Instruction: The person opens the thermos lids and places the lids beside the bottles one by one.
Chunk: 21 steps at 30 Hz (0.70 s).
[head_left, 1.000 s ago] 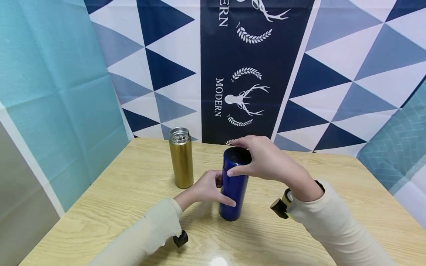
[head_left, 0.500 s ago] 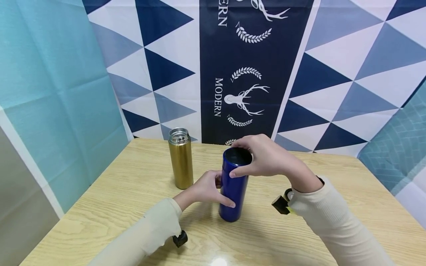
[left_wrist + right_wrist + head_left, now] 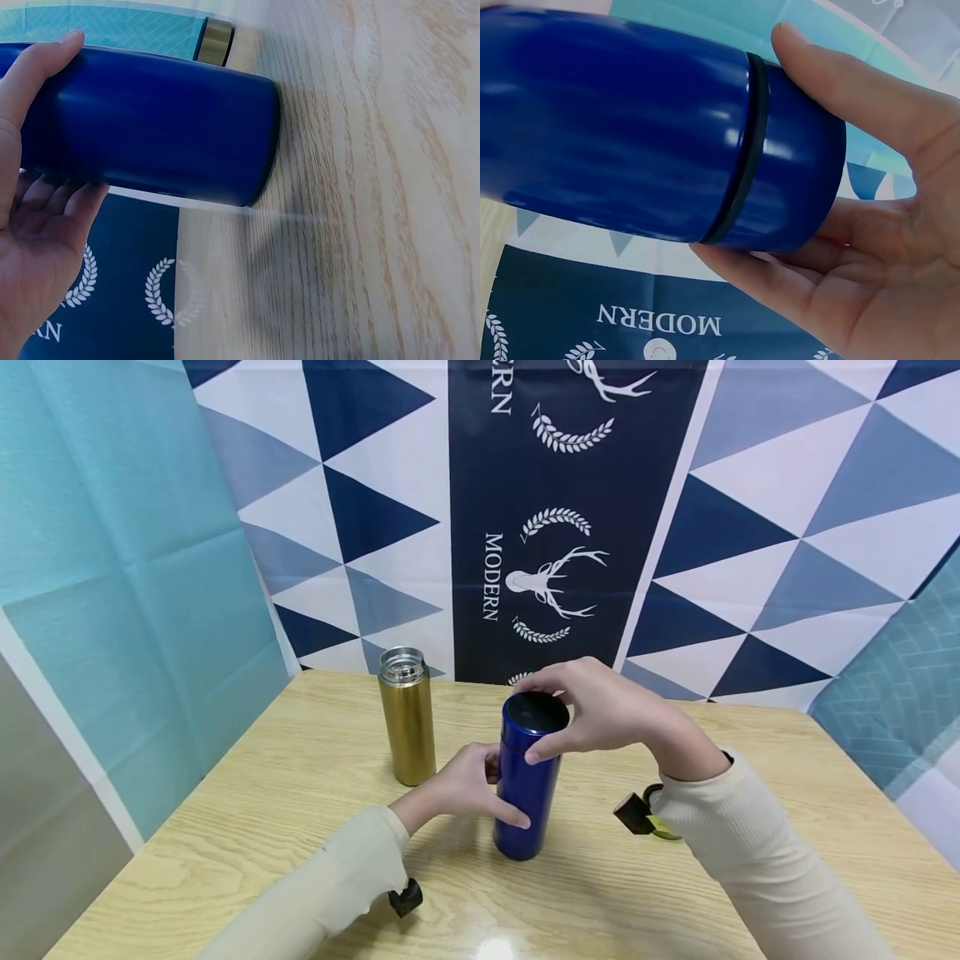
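A blue thermos [image 3: 525, 793] stands upright on the wooden table in the head view. My left hand [image 3: 468, 783] grips its lower body, thumb on the near side and fingers round the far side. Its blue lid [image 3: 802, 165] has a dark top, and my right hand [image 3: 611, 706] holds it between thumb and fingers. In the right wrist view a dark band separates lid from body. To the left stands a gold thermos [image 3: 408, 727], its steel mouth uncovered. A small gold lid [image 3: 216, 41] lies on the table beyond the blue thermos in the left wrist view.
Under the right sleeve, the gold lid [image 3: 666, 828] is partly hidden. Black wrist-worn cameras show below the left cuff and beside the right cuff. A patterned cloth [image 3: 555, 510] hangs behind the table [image 3: 247, 827], with a teal cloth at the left.
My right thumb has slid rightward round the lid, and the right hand and wrist have turned and risen slightly. The left hand and both thermoses stay in place.
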Each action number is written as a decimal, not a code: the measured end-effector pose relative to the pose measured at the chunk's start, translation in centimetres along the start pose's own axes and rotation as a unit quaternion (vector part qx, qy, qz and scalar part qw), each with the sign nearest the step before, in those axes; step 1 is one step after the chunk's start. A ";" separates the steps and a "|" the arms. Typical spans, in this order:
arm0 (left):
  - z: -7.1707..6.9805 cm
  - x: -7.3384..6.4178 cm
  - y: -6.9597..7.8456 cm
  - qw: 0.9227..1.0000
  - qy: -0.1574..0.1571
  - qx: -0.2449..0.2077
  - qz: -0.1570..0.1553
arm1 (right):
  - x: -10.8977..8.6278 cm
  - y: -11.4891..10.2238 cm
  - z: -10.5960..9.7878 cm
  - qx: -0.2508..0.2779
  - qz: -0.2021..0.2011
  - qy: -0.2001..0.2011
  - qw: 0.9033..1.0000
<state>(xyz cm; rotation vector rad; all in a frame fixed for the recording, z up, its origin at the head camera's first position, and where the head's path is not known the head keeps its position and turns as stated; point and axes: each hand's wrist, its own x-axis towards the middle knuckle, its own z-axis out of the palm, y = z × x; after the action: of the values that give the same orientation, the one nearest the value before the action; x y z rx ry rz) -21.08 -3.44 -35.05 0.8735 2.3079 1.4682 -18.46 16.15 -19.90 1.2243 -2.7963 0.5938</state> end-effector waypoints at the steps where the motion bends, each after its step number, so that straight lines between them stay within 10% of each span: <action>1: 0.0 0.0 0.0 1.000 -0.001 -0.001 -0.002 | 0.0 0.1 0.0 0.003 -0.002 -0.004 1.000; 21: -0.1 0.2 -0.1 1.000 -0.011 -0.013 0.006 | 0.8 1.4 -0.9 0.063 -0.038 -0.078 0.994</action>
<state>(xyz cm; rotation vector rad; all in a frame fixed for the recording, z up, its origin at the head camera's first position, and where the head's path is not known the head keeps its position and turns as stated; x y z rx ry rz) -21.34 -3.42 -35.10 0.8927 2.2665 1.4815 -20.09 16.81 -19.37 1.4540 -2.8592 0.7101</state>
